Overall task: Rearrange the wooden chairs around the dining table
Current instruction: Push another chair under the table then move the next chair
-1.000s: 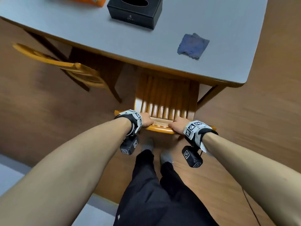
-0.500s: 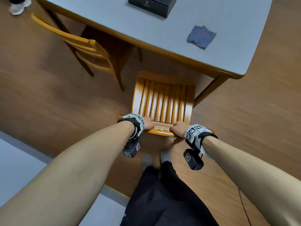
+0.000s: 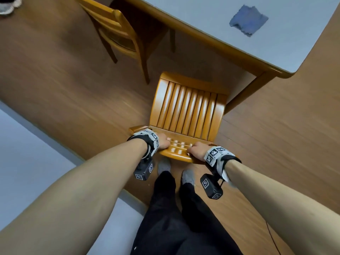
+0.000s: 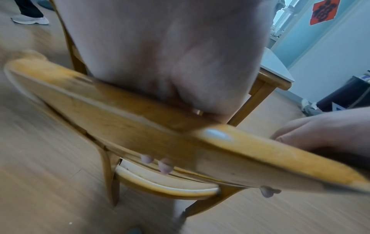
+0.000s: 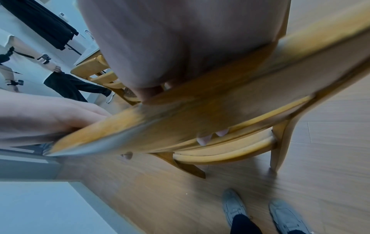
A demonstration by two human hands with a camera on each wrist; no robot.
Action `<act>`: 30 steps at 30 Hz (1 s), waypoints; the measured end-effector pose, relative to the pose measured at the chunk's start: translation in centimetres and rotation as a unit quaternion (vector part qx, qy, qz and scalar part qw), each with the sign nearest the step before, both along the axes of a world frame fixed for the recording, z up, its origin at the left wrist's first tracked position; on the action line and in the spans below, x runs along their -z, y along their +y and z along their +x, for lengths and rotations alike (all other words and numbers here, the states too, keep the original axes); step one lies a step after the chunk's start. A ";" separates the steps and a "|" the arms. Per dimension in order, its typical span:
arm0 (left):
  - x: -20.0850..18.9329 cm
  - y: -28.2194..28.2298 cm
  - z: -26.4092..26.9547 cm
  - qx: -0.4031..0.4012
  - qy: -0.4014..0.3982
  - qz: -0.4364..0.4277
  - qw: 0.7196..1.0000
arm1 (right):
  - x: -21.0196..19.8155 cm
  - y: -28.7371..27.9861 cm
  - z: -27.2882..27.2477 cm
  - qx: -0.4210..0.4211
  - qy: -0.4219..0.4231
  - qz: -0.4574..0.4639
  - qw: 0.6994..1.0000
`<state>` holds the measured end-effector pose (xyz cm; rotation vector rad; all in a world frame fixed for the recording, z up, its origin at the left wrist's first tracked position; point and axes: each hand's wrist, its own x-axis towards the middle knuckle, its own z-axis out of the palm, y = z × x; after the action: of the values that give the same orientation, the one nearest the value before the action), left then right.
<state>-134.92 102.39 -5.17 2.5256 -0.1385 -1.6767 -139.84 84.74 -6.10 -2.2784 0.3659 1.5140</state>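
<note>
Head view: the left hand (image 3: 162, 142) and the right hand (image 3: 197, 150) both grip the top rail of the slatted wooden chair (image 3: 185, 107), fingers curled over it. The chair stands on the wood floor (image 3: 64, 85), its seat just clear of the bench (image 3: 211, 30) corner. A second wooden chair (image 3: 117, 32) sits tucked at the bench's long side. A blue cloth (image 3: 248, 20) lies on the bench top.

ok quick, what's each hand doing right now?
Left hand: grips the chair's top rail.
Right hand: grips the same rail.
</note>
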 end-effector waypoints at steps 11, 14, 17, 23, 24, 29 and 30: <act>2.6 -1.4 -4.1 -0.014 0.030 0.007 0.999 | 1.5 -2.0 -3.2 0.021 0.025 -0.014 0.999; 3.3 -2.3 -5.6 -0.025 0.031 0.010 0.999 | 2.1 -2.9 -4.2 0.020 0.030 -0.014 0.999; 4.2 -2.8 -7.0 -0.035 0.036 0.010 0.999 | 3.2 -3.4 -5.3 -0.001 0.032 -0.006 0.999; 4.0 -2.8 -8.1 -0.070 0.029 0.009 0.997 | 3.6 -4.0 -6.0 0.024 0.015 -0.003 1.000; 4.0 -2.8 -8.1 -0.076 0.033 0.006 0.997 | 3.4 -4.1 -6.0 0.030 0.014 0.008 0.999; 1.0 -2.0 -6.4 -0.145 0.023 -0.052 0.988 | 1.7 -4.8 -3.3 0.101 -0.023 0.087 0.991; 0.0 -1.6 -5.7 -0.159 0.010 -0.053 0.986 | 0.9 -4.7 -2.3 0.122 -0.028 0.096 0.987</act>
<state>-140.58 100.78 -5.14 2.3063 0.1657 -1.5249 -142.10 80.00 -6.97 -2.0396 0.4446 1.3003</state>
